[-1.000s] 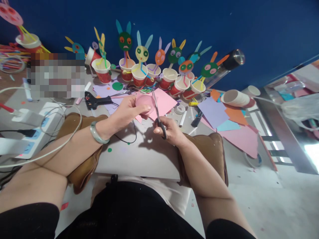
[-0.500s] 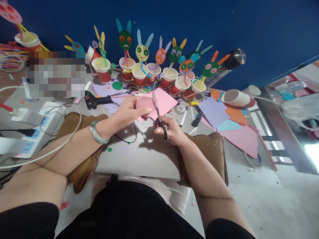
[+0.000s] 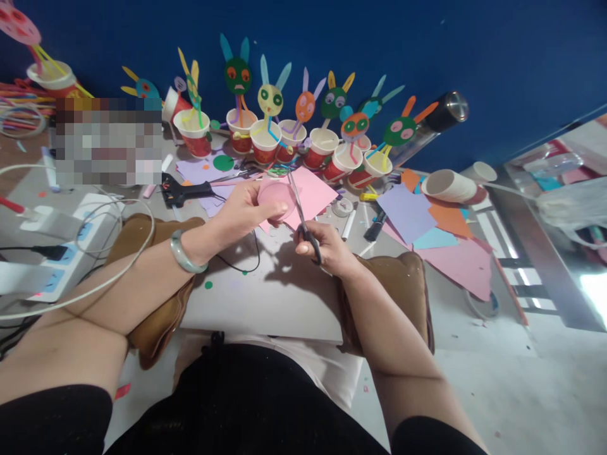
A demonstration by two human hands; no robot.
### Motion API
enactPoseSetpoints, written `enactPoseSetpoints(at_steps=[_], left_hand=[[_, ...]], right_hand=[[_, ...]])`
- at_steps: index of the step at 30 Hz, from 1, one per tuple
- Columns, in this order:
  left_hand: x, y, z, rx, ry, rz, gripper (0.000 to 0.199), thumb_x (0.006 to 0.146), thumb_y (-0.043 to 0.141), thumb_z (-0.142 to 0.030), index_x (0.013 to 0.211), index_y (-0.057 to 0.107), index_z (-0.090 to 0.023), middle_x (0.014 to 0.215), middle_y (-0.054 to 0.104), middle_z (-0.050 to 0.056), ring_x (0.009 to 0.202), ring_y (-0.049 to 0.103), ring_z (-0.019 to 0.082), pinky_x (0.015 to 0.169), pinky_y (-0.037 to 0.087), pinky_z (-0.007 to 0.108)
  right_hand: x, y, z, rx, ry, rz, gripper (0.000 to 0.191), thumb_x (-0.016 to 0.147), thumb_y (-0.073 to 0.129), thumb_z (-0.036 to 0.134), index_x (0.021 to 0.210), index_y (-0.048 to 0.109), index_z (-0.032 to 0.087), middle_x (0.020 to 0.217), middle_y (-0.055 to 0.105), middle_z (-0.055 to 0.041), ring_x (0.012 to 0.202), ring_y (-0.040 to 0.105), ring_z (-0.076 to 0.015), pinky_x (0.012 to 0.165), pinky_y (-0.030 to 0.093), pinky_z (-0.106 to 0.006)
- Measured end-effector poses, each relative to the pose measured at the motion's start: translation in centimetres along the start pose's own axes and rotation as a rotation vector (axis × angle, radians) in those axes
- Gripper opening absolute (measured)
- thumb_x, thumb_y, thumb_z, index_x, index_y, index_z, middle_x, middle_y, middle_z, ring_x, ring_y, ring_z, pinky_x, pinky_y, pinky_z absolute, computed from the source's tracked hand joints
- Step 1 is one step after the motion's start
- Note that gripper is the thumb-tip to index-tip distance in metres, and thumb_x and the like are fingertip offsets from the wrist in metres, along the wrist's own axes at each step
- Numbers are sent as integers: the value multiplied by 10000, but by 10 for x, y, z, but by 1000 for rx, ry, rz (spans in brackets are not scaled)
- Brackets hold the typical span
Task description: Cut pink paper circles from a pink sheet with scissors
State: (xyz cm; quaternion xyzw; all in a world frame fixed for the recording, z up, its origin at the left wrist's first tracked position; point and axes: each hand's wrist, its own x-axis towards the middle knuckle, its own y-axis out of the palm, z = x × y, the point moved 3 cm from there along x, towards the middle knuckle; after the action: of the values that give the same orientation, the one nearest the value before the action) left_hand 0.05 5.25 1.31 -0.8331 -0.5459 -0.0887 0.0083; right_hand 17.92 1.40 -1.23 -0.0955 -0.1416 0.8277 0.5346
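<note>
My left hand (image 3: pixel 253 205) pinches a sheet of pink paper (image 3: pixel 313 193) between thumb and fingers, above the table. Drawn or cut on its near part is a round outline, partly covered by the thumb. In my right hand (image 3: pixel 325 246) is a pair of scissors (image 3: pixel 300 212) with dark handles, the fingers wrapped round the grips. The narrow blades point away from me and lie against the paper, right beside the round outline. Whether the blades are fully closed is hard to make out.
Behind the hands stand several paper cups (image 3: pixel 265 148) with paper rabbit figures. A black glue gun (image 3: pixel 184 189) lies to the left, near a power strip (image 3: pixel 78 246). Coloured paper sheets (image 3: pixel 408 208) and stacked cups (image 3: pixel 448 186) are at the right. Brown cushions (image 3: pixel 391 291) lie under both forearms.
The scissor handles in my right hand have shifted slightly to the right. My left hand and the pink paper have barely moved.
</note>
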Motion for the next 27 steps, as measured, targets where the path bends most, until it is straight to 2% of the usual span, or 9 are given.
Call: enactPoseSetpoints(at_steps=[6,13,19,27], left_hand=[[0,0,0,11,-5,-1,158,742,691,-239,656,591,-152,591,593,-8,541,549,86,516,471,204],[0,1,-3,52,-1,2,113,722,699,-233,696,630,-148,580,596,-8,524,536,86,496,459,195],[0,0,-4,87,7,5,125,715,701,-237,682,614,-152,564,602,-13,506,543,86,473,449,185],[-1,-1,-3,69,-9,-13,136,715,709,-232,677,610,-147,583,606,-7,517,552,83,488,468,184]], right_hand=[[0,0,1,-3,23,7,642,659,710,775,592,469,184,598,483,24,580,399,-104,555,303,-260],[0,-1,5,-62,20,11,685,611,682,840,603,483,185,607,490,19,607,421,-116,585,322,-267],[1,-2,4,-60,30,15,657,634,700,806,608,489,184,594,491,20,599,420,-116,580,320,-266],[1,-3,2,-53,42,-3,697,588,695,846,591,482,183,596,478,25,598,415,-113,573,316,-265]])
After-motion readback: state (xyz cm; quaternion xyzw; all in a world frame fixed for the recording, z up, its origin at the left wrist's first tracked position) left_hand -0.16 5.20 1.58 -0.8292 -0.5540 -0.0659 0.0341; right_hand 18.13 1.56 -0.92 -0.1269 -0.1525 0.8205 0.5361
